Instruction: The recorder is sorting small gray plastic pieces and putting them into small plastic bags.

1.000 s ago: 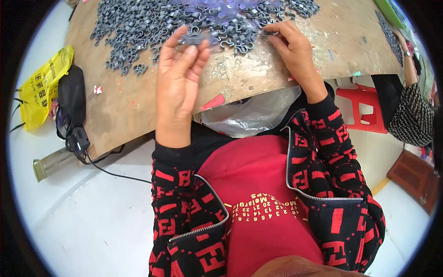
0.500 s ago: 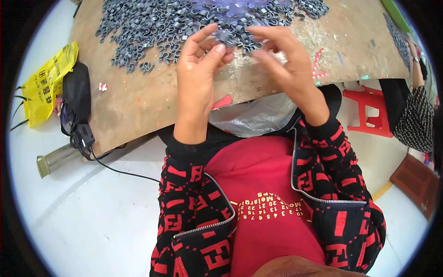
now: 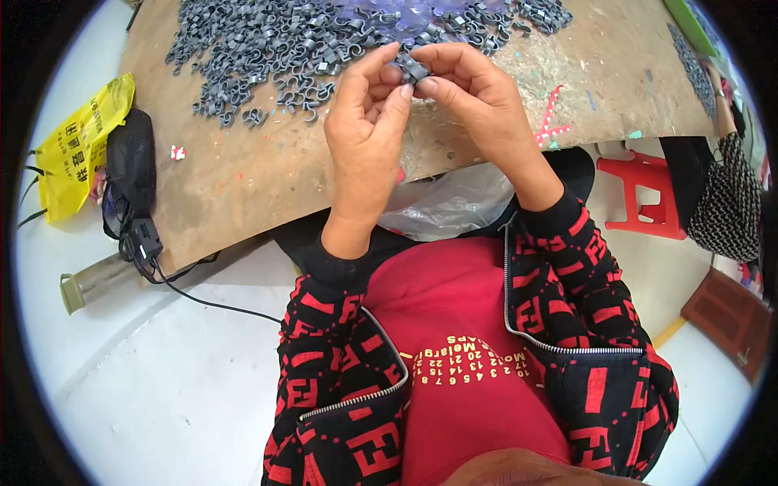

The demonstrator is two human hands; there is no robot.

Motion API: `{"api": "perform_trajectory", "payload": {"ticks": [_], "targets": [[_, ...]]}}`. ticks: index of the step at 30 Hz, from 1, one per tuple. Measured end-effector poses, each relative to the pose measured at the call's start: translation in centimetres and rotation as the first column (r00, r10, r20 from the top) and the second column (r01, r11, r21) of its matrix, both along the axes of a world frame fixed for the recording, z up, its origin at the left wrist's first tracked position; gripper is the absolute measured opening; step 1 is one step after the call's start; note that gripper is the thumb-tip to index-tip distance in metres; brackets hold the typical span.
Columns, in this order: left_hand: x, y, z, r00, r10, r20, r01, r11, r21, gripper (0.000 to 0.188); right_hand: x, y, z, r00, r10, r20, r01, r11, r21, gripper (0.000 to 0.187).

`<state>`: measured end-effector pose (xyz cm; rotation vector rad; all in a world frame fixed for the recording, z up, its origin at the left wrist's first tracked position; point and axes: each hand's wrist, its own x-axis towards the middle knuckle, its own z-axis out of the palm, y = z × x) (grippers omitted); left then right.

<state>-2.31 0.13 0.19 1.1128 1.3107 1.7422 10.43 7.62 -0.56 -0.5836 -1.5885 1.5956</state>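
The right hand [image 3: 489,117] has just closed in beside the left hand [image 3: 362,138], so both now pinch the small gray clip [image 3: 412,70] above the bench [image 3: 235,182], in from its near edge by the clip pile [image 3: 243,49], making this two-handed work.

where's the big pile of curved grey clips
Upper head view, mostly left: the clip pile lies on the brown wooden tabletop, beyond the left hand.
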Motion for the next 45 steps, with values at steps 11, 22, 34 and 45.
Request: {"api": "perform_trajectory", "payload": {"ticks": [11,22,34,45], "targets": [[0.0,0.0,0.1,0.805,0.279,-0.523,-0.19,0.957,0.219,0.04,-0.1,-0.9,0.9,0.998,0.026,-0.049,-0.031,0.994,-0.103,0.037],[1.0,0.0,-0.5,0.991,0.122,-0.046,-0.121,0.992,0.018,0.031,0.2,-0.6,0.4,0.95,-0.24,0.2,0.137,0.897,0.42,0.033],[0.5,-0.5,0.8,0.942,-0.056,0.33,0.104,0.986,-0.132,0.029,0.7,-0.4,0.1,0.984,-0.083,0.156,0.057,0.985,0.165,0.03],[0.6,-0.7,0.0,0.991,0.017,0.134,-0.002,0.993,-0.116,0.022,0.6,-0.6,0.6,0.967,-0.156,0.2,0.085,0.943,0.323,0.034]]}}
